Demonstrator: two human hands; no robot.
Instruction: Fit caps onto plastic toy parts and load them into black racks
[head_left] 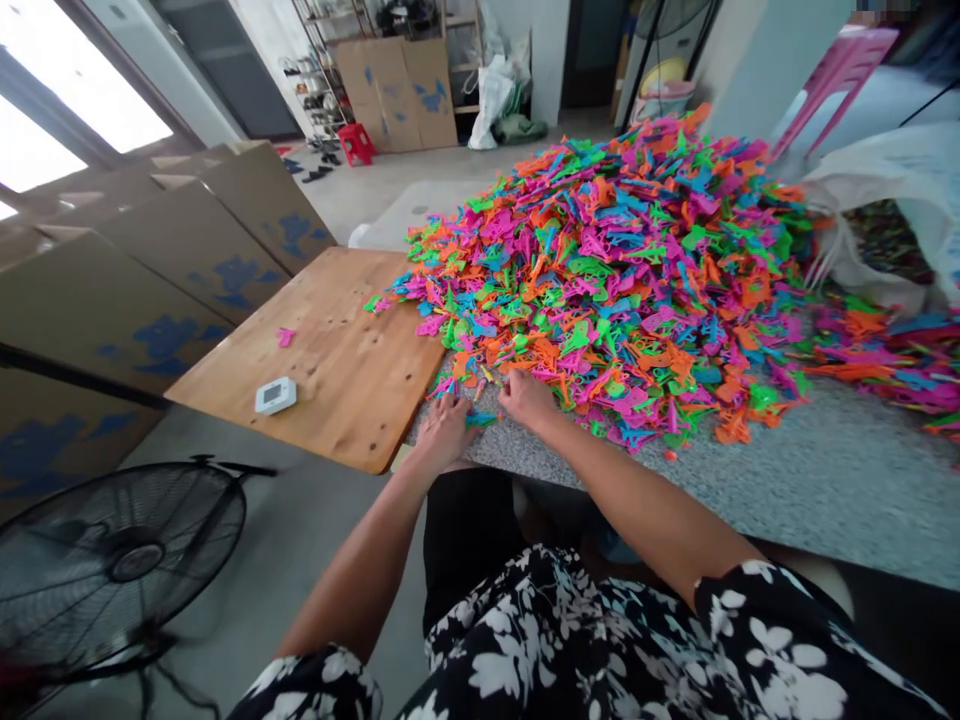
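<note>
A large heap of small flat plastic pieces [600, 260] in pink, orange, green and blue lies in front of me. My left hand [444, 432] rests low at the heap's near left edge, fingers curled over a few coloured pieces. A blue-green plastic piece [481, 419] sticks out beside its thumb. Just to the right, my right hand [527, 400] is closed, its fingertips pinched at the heap's edge. A small yellowish piece [490, 375] shows at those fingertips; whether it is held I cannot tell.
The heap lies on a speckled grey tabletop [840, 450]. On the left, a wooden board [352, 350] bears a small white device [275, 396] and a pink piece [285, 337]. A black fan [135, 555] and cardboard boxes [150, 260] stand farther left. An open white sack [862, 190] is at right.
</note>
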